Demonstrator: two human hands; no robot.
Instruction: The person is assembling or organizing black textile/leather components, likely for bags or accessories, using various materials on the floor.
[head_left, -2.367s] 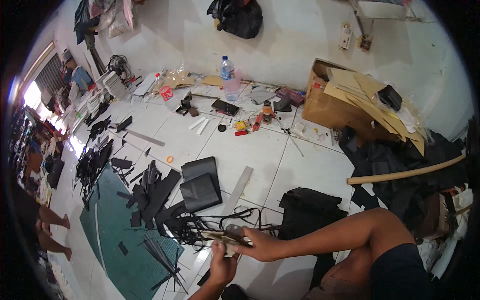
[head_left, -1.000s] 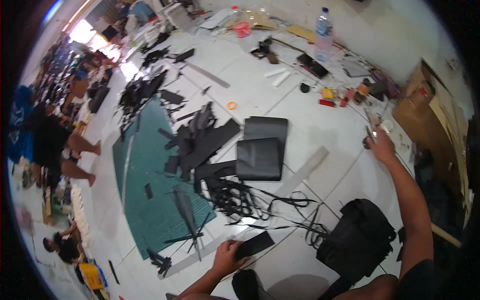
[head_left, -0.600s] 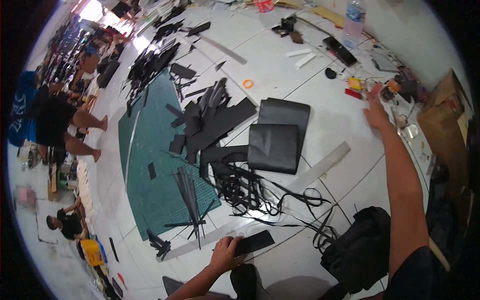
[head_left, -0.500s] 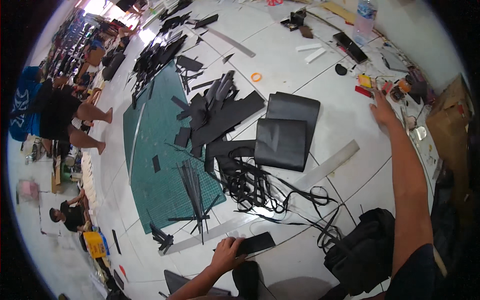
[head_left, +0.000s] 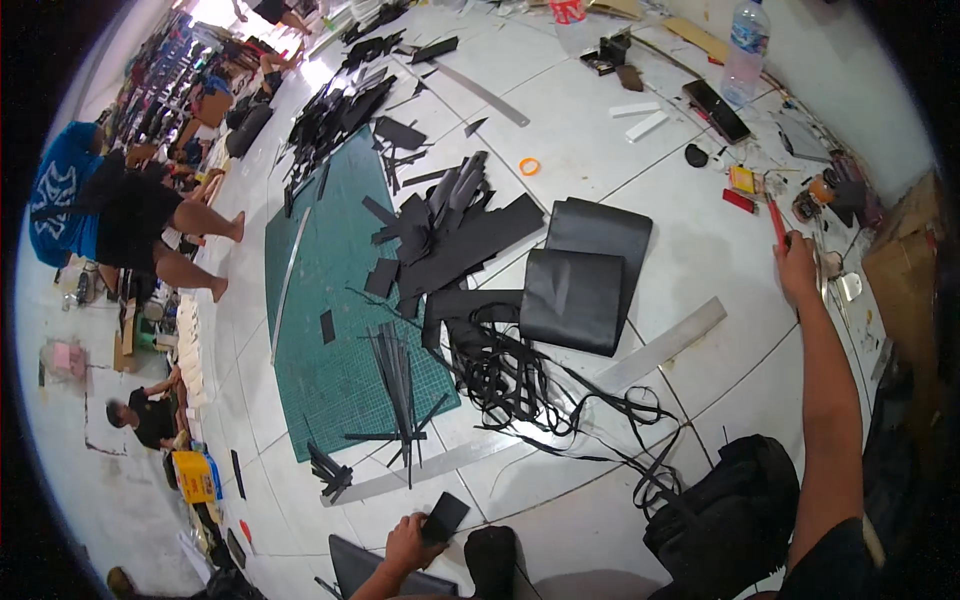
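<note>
My left hand [head_left: 406, 546] is closed on a flat black rectangular piece of leather-like material [head_left: 447, 518], low in the picture just left of centre. At the right, my right arm stretches forward and my right hand [head_left: 797, 266] grips a slim red pen-like tool [head_left: 777, 220] that points away from me. Its exact kind is too small to tell. Past it lie a small red block [head_left: 739, 201] and a yellow box [head_left: 742, 179]. A black folded sheet [head_left: 572, 300] rests on another at mid-floor, with a tangle of black straps [head_left: 500, 375] beside it.
A green cutting mat [head_left: 330, 390] bears black strips and offcuts [head_left: 470, 240]. Long metal rulers [head_left: 670, 345] lie on the tiles. A black bag [head_left: 730, 510] sits near my right arm. Far right stand a water bottle [head_left: 745, 55] and a cardboard box [head_left: 905, 270]. Other people are at the left.
My right hand has drawn back towards me from the small items and now holds the red tool. My left hand has moved nearer and left, with the black piece tilted up.
</note>
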